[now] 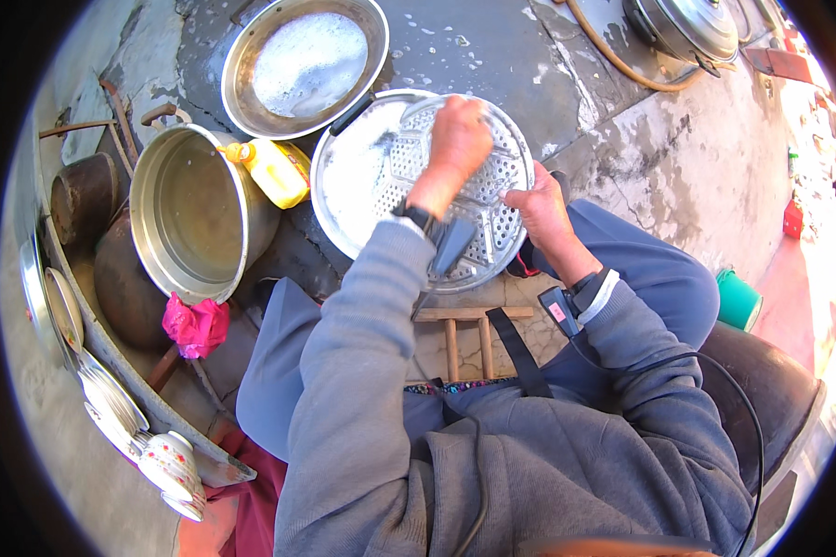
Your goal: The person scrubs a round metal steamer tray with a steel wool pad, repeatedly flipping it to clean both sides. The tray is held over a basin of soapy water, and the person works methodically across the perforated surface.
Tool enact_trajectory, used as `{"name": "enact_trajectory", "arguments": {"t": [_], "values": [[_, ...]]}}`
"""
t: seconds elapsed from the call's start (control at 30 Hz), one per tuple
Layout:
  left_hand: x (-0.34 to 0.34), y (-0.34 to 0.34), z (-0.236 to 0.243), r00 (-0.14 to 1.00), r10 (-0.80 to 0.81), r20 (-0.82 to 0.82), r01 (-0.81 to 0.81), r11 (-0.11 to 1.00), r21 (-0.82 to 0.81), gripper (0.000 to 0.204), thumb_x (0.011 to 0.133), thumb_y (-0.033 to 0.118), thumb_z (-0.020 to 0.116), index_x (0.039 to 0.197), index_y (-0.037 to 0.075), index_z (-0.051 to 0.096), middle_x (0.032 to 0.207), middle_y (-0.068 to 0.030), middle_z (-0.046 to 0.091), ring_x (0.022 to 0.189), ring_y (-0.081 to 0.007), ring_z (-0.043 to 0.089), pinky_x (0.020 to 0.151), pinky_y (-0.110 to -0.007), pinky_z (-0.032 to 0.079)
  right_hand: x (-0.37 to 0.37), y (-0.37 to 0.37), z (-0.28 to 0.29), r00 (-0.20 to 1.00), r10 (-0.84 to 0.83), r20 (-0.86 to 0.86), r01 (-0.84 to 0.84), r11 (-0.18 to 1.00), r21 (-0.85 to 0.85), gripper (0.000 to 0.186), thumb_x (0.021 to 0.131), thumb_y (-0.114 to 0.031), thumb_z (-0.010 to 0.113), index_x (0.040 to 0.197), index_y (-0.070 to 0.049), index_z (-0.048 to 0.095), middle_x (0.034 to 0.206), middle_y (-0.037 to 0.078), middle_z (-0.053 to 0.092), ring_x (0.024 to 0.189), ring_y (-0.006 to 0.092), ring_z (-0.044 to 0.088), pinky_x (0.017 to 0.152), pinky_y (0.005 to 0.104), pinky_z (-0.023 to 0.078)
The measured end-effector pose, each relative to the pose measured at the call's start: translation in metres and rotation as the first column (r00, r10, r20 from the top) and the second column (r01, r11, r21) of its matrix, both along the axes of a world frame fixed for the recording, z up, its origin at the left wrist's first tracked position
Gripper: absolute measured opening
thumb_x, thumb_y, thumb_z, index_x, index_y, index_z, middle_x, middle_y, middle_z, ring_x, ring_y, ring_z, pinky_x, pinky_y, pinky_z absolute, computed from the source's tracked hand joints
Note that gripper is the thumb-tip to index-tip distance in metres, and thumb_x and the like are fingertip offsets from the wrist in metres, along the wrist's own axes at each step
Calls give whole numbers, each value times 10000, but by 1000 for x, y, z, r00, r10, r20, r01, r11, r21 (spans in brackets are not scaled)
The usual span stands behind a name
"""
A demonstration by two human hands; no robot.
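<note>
A perforated metal steamer tray (506, 176) is tilted over a round metal pan (330, 223) with white suds and a black handle. My right hand (545, 215) grips the tray's right rim, thumb on its upper face. My left hand (462, 139) is closed in a fist on the tray's upper part; whatever it may hold is hidden under the fingers. Left of the pan lies a yellow squeeze bottle (281, 174) with an orange cap. Beyond it stands a wide metal basin (308, 70) of foamy water.
At left is a deep metal pot (195, 209) with some water, a pink cloth or bag (196, 325) by its near rim. Stacked plates and bowls (169, 462) line a ledge at far left. A lidded pot (683, 32) and hose (613, 60) are at far right, a green bucket (738, 300) nearer.
</note>
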State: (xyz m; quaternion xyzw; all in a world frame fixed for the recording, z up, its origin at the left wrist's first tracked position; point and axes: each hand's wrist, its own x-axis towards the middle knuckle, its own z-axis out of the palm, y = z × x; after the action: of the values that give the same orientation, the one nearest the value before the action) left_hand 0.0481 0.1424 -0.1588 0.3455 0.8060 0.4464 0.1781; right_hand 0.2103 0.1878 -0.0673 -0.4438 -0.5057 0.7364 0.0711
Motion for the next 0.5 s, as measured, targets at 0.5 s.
{"name": "enact_trajectory", "arguments": {"t": [0.5], "values": [[-10, 13, 44, 983, 150, -106, -156, 986, -54, 173, 789, 66, 638, 931, 80, 736, 942, -176, 659, 896, -382, 647, 778, -470, 534, -3, 5, -6, 999, 39, 1, -39, 999, 39, 455, 747, 116, 636, 1190, 22, 589, 1048, 64, 691, 934, 148, 642, 867, 289, 502]]}}
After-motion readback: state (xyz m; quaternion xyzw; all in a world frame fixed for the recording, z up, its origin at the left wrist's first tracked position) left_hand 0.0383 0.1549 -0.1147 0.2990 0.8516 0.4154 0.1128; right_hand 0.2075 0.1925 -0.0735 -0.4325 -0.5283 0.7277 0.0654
